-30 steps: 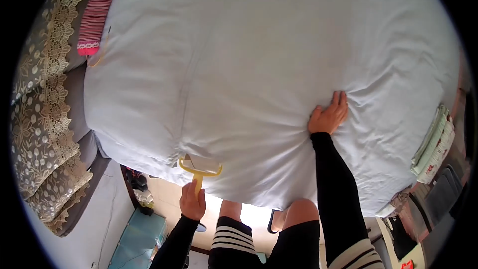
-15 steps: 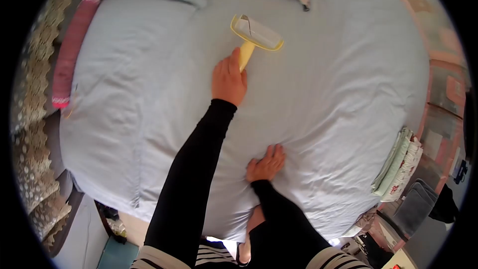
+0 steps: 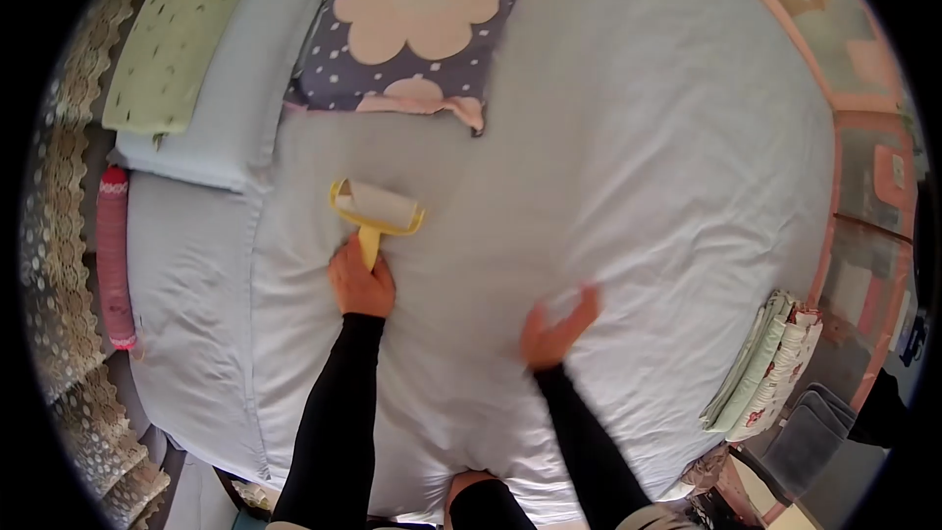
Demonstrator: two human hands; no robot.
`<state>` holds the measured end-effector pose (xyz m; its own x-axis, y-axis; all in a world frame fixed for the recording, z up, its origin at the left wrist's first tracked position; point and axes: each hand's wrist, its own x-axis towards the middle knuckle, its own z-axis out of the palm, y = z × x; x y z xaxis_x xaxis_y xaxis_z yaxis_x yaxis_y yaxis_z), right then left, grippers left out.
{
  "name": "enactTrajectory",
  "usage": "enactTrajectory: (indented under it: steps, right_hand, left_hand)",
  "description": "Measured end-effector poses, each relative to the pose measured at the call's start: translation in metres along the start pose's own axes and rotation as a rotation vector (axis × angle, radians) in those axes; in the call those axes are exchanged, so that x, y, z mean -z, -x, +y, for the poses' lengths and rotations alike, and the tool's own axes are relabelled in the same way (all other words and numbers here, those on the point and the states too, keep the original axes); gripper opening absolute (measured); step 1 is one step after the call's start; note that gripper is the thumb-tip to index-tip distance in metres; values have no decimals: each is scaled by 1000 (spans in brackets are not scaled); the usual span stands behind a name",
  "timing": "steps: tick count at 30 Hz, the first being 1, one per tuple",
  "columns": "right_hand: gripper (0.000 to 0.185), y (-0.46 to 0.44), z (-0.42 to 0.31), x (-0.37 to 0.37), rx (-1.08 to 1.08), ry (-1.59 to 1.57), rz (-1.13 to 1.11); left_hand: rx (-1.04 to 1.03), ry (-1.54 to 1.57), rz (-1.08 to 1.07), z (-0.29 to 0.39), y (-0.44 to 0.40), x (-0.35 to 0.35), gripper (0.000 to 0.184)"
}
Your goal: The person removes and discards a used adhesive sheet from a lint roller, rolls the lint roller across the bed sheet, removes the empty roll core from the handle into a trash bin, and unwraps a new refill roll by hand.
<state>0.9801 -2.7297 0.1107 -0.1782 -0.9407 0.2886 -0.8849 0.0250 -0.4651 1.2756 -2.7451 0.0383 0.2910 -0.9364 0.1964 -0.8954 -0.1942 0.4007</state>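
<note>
My left hand (image 3: 361,278) is wrapped round the yellow handle of a lint roller (image 3: 381,206). Its pale cylinder sits in a yellow frame and lies on or just over the light grey-blue bed sheet (image 3: 451,334); contact is hard to judge. To the right, my right hand (image 3: 559,329) is smeared by motion, holds nothing, and has its thumb apart from its fingers. It appears lifted off the sheet. Beyond the roller lies a dark purple pillow (image 3: 329,79) with pink flower shapes.
A light blue pillow (image 3: 240,88) with a green patterned pillow (image 3: 177,39) on it lies at the upper left. Along the left edge is a red bolster (image 3: 115,260). Folded fabric (image 3: 760,373) sits at the right edge, beside pink-framed storage boxes (image 3: 868,177).
My left hand has drawn the lint roller closer and to the left in view. My right hand has come up from pressing on the sheet. The view now takes in more of the pillows.
</note>
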Motion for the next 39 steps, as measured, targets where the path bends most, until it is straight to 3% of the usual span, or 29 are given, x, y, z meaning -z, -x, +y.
enactTrajectory:
  steps: [3, 5, 8, 16, 25, 27, 29, 32, 38, 39]
  right_hand:
    - [67, -200, 82, -22, -1, 226, 197]
    - [64, -262, 139, -29, -88, 339, 204]
    - [67, -266, 186, -52, -236, 562, 53]
    - [73, -282, 186, -55, -298, 488, 7]
    - [80, -291, 193, -44, -305, 366, -71]
    - [80, -293, 193, -45, -328, 319, -74]
    - [81, -288, 192, -38, -355, 312, -108]
    - [81, -292, 196, -44, -357, 298, -94]
    - [83, -288, 200, -47, -343, 306, -65]
    - [85, -287, 203, -49, -341, 311, -57]
  left_hand:
    - [-11, -23, -15, -3, -5, -1, 53]
    - [0, -36, -36, -1, -4, 2, 52]
    - [-6, -41, -21, -3, -4, 0, 52]
    - [54, -127, -61, -11, 9, -1, 55]
    - [207, -149, -419, 33, -17, 33, 60]
    - [-56, -136, -500, 46, -11, 53, 55]
    - [-203, -114, -614, 98, -24, 68, 54]
    - [-520, 165, -429, 208, -117, 30, 52]
    - [-658, 127, -310, 434, -416, -146, 63]
    - [-631, 94, -287, 472, -456, -174, 55]
